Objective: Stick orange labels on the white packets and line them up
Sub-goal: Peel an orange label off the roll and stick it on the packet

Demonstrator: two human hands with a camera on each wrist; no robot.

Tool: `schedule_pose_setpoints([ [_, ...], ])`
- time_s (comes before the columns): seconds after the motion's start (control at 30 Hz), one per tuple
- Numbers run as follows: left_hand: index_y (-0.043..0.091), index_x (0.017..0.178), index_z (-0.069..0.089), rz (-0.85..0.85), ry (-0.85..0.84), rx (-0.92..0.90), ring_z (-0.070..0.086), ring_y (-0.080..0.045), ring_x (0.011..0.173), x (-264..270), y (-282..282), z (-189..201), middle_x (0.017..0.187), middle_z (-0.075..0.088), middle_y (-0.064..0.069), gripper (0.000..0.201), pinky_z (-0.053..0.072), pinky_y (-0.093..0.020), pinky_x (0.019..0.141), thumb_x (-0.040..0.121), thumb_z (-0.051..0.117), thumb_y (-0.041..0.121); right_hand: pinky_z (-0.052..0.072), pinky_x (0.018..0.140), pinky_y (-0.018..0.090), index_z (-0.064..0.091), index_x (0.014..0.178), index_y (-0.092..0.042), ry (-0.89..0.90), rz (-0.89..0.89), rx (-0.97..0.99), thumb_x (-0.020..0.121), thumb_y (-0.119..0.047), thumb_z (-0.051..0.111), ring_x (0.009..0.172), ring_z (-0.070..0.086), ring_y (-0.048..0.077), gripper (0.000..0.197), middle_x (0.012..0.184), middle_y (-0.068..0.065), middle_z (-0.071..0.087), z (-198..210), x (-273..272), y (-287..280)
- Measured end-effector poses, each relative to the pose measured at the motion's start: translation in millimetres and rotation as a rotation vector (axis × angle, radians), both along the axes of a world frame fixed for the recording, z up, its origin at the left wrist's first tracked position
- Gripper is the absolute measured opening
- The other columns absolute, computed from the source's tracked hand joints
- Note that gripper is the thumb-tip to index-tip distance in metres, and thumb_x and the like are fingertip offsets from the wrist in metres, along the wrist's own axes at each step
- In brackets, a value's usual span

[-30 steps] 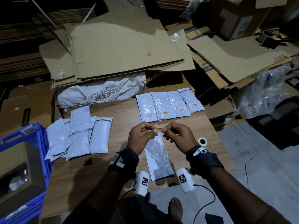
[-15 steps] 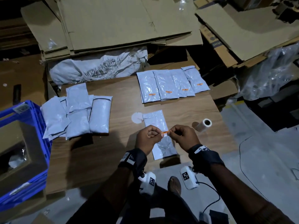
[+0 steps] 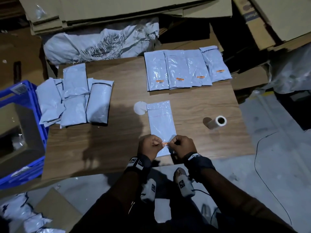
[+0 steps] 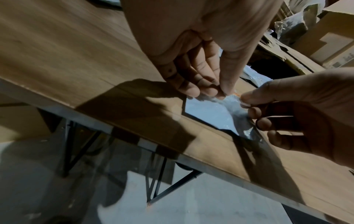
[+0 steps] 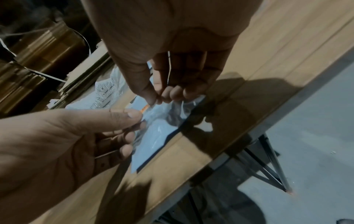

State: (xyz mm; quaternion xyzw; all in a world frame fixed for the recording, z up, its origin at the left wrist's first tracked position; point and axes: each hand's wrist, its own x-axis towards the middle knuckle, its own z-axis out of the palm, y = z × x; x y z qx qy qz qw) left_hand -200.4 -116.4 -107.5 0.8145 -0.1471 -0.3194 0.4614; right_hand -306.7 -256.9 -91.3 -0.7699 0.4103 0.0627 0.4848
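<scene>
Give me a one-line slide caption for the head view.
Both hands pinch an orange label over a white packet on the table, four labelled packets lined up behind.

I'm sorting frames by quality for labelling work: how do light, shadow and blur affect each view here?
Head view: dim, a broad shadow across the table, glare on the labelled packets, corners dark. Left wrist view: soft blur, hard hand shadows, the orange label barely visible. Right wrist view: similar blur, dark background, the label between the hands still readable.

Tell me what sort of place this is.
Probably a warehouse packing area: flattened cardboard stacked behind the table, a blue crate beside it, and labelled packets lined up on top.
</scene>
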Motion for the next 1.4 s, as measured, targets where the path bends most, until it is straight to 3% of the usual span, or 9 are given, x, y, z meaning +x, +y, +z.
schedule_pose_setpoints([
  [0.23, 0.019, 0.073, 0.074, -0.022, -0.066, 0.085, 0.069, -0.01, 0.073, 3, -8, -13, 0.073, 0.073, 0.004, 0.015, 0.057, -0.027, 0.066, 0.074, 0.088, 0.013, 0.052, 0.065, 0.03, 0.066, 0.07, -0.018, 0.049, -0.012, -0.035, 0.081, -0.033, 0.075, 0.068, 0.067, 0.017, 0.02, 0.064, -0.006, 0.069, -8, 6, -4],
  [0.53, 0.027, 0.063, 0.069, -0.039, -0.076, 0.158, 0.066, -0.009, 0.062, 8, -11, -21, 0.062, 0.068, 0.01, 0.018, 0.055, -0.028, 0.057, 0.069, 0.084, 0.019, 0.054, 0.065, 0.032, 0.066, 0.069, -0.02, 0.165, -0.002, -0.058, 0.078, -0.036, 0.072, 0.071, 0.066, 0.021, 0.019, 0.069, -0.004, 0.068, -10, 17, -5],
  [0.63, 0.026, 0.062, 0.067, -0.044, -0.06, 0.187, 0.063, -0.007, 0.061, 8, -13, -22, 0.061, 0.066, 0.01, 0.022, 0.045, -0.02, 0.056, 0.07, 0.085, 0.015, 0.045, 0.055, 0.027, 0.063, 0.068, -0.016, 0.216, 0.008, -0.073, 0.073, -0.039, 0.068, 0.066, 0.063, 0.022, 0.025, 0.066, -0.002, 0.065, -9, 20, -4],
  [0.73, 0.022, 0.064, 0.069, -0.072, -0.063, 0.198, 0.063, -0.008, 0.063, 10, -15, -20, 0.063, 0.066, 0.01, 0.02, 0.043, -0.018, 0.058, 0.071, 0.086, 0.013, 0.039, 0.054, 0.027, 0.059, 0.065, -0.016, 0.233, 0.005, -0.083, 0.072, -0.04, 0.066, 0.065, 0.06, 0.024, 0.026, 0.066, -0.002, 0.062, -11, 22, -2],
  [0.83, 0.016, 0.066, 0.07, -0.108, -0.117, 0.185, 0.063, -0.01, 0.063, 13, -17, -16, 0.065, 0.067, 0.006, 0.018, 0.043, -0.02, 0.057, 0.071, 0.087, 0.015, 0.036, 0.052, 0.027, 0.053, 0.061, -0.016, 0.233, 0.001, -0.085, 0.073, -0.039, 0.065, 0.063, 0.057, 0.023, 0.028, 0.064, -0.003, 0.059, -12, 21, -1],
  [0.93, 0.015, 0.065, 0.061, -0.1, -0.193, 0.254, 0.059, -0.012, 0.06, 17, -12, -16, 0.066, 0.062, 0.003, 0.036, 0.04, -0.027, 0.049, 0.07, 0.091, 0.036, 0.043, 0.055, 0.028, 0.057, 0.064, -0.018, 0.244, 0.015, -0.085, 0.073, -0.041, 0.065, 0.067, 0.061, 0.023, 0.026, 0.067, -0.003, 0.063, -15, 20, -2],
  [1.03, 0.013, 0.066, 0.054, -0.124, -0.222, 0.284, 0.058, -0.02, 0.061, 21, -5, -18, 0.064, 0.06, -0.002, 0.052, 0.046, -0.037, 0.052, 0.069, 0.088, 0.052, 0.049, 0.06, 0.03, 0.059, 0.066, -0.019, 0.244, 0.029, -0.081, 0.072, -0.041, 0.066, 0.07, 0.063, 0.023, 0.024, 0.07, -0.002, 0.065, -17, 21, -4],
  [1.23, 0.014, 0.066, 0.055, -0.111, -0.203, 0.259, 0.057, -0.018, 0.059, 22, -1, -16, 0.062, 0.059, 0.001, 0.054, 0.048, -0.039, 0.054, 0.066, 0.089, 0.056, 0.035, 0.055, 0.029, 0.053, 0.069, -0.021, 0.184, 0.045, -0.126, 0.082, -0.041, 0.072, 0.069, 0.057, 0.017, 0.03, 0.069, -0.006, 0.061, -16, 10, -11],
  [1.4, 0.015, 0.068, 0.054, -0.115, -0.205, 0.234, 0.056, -0.018, 0.06, 20, 1, -13, 0.063, 0.058, 0.0, 0.051, 0.046, -0.037, 0.054, 0.068, 0.088, 0.054, 0.037, 0.058, 0.031, 0.054, 0.07, -0.017, 0.121, 0.01, -0.149, 0.087, -0.05, 0.071, 0.069, 0.058, 0.021, 0.04, 0.067, -0.003, 0.06, -16, 3, -10],
])
